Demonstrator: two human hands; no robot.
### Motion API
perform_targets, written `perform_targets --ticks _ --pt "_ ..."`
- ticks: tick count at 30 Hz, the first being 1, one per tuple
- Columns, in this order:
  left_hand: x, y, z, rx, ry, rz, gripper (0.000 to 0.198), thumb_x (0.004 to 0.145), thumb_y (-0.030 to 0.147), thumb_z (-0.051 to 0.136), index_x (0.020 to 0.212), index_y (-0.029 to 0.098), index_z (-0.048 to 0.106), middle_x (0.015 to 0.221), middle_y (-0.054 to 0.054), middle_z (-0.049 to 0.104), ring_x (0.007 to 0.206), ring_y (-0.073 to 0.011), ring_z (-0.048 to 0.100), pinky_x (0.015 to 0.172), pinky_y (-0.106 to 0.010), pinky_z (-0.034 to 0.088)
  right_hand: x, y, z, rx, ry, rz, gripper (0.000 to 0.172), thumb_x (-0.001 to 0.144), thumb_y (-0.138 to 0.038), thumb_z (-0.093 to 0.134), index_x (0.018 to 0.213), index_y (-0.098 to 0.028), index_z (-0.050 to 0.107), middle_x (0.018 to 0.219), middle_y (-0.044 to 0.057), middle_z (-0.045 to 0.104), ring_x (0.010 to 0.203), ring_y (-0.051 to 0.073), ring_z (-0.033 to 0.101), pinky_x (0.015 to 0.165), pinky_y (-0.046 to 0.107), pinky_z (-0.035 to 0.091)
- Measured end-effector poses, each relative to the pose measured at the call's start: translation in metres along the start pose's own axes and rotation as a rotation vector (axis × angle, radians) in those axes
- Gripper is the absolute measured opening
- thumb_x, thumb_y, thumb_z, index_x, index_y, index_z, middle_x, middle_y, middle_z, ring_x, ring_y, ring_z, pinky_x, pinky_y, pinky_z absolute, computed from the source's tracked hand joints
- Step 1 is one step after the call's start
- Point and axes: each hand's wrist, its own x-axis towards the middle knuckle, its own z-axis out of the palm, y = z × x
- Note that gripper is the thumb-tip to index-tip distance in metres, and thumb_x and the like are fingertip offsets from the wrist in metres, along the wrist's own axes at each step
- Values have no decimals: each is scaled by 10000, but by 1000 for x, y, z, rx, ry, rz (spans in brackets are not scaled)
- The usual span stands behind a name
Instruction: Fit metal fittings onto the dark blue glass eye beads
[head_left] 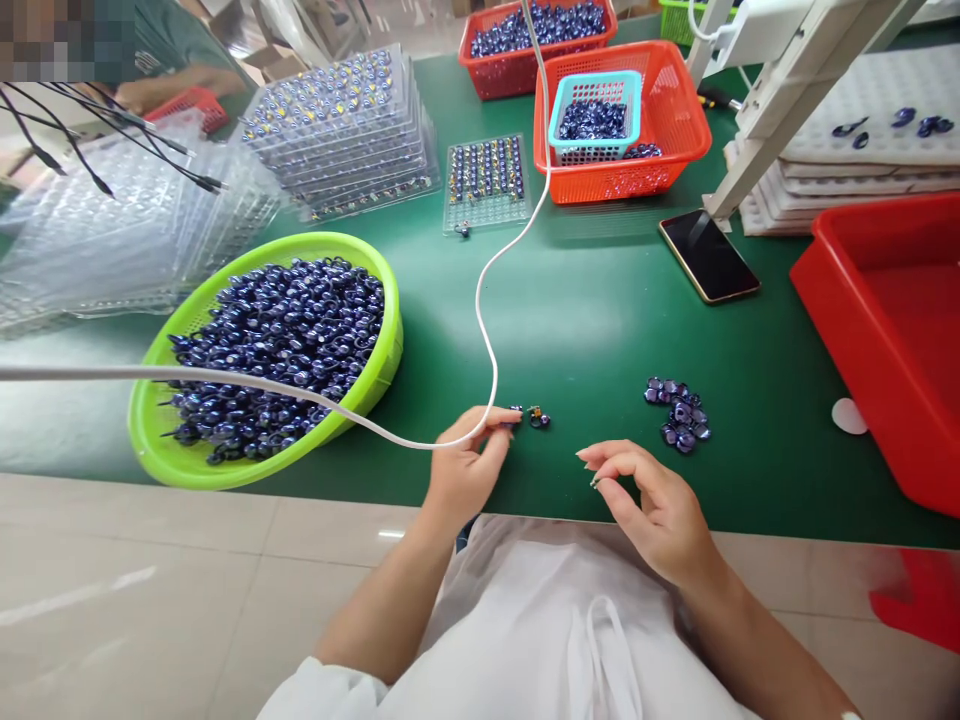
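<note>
My left hand is closed, thumb and forefinger pinching a small glossy dark-blue piece near the table's front edge. Just right of its fingertips lies a similar dark-blue piece with an orange-gold bit on top. My right hand hovers at the front edge with thumb and fingertips together; a tiny pale thing shows at the tips, too small to name. Beyond it, to the right, a small heap of dark-blue shells lies on the green table.
A lime basket heaped with dark-blue pieces stands left; a white cable crosses before my left hand. Behind are stacked clear trays, a part-filled tray and an orange basket. A phone and red bin are right.
</note>
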Motion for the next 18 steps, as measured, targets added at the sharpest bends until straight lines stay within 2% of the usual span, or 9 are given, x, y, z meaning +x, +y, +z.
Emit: perform_targets --ticks 2,4,8,12,15,18 --pt "-6 10 15 -217 -98 -189 139 853 222 661 930 176 766 885 -51 772 695 -148 685 684 -272 581 0 -4 6 19 -1 -72 120 954 -141 529 962 -246 585 1157 64 698 1044 201 681 905 361 562" --pt "-9 18 30 -354 -168 -300 151 830 244 707 944 169 771 894 -54 788 688 -148 700 692 -275 600 0 -8 13 20 14 -119 132 949 -130 529 980 -247 581 1188 72 694 1073 208 678 935 386 560" --pt "-13 25 47 -428 -212 -326 193 811 238 734 988 182 786 927 -51 807 771 -183 751 766 -307 626 -1 -12 19 -42 114 -101 129 949 -130 526 988 -246 569 1243 94 676 1098 219 672 931 401 569" --pt "-17 27 52 -437 -267 -328 255 809 251 751 1054 186 786 939 -53 816 843 -222 774 834 -345 632 -3 -10 13 -138 188 -71 132 940 -130 540 995 -245 577 1211 93 684 1115 229 667 919 394 570" --pt "-16 25 52 -439 -306 -334 248 805 283 767 1033 190 796 927 -58 819 857 -240 777 846 -362 630 -4 -8 7 -216 176 -116 159 927 -112 545 1008 -246 572 1181 92 683 1089 231 670 900 400 567" --pt "-12 21 49 -452 -373 -380 253 767 289 811 997 182 800 931 -69 818 863 -247 772 843 -368 623 -2 -5 -1 -289 114 -227 201 903 -82 557 1023 -243 563 1131 91 682 1042 228 670 875 410 561"
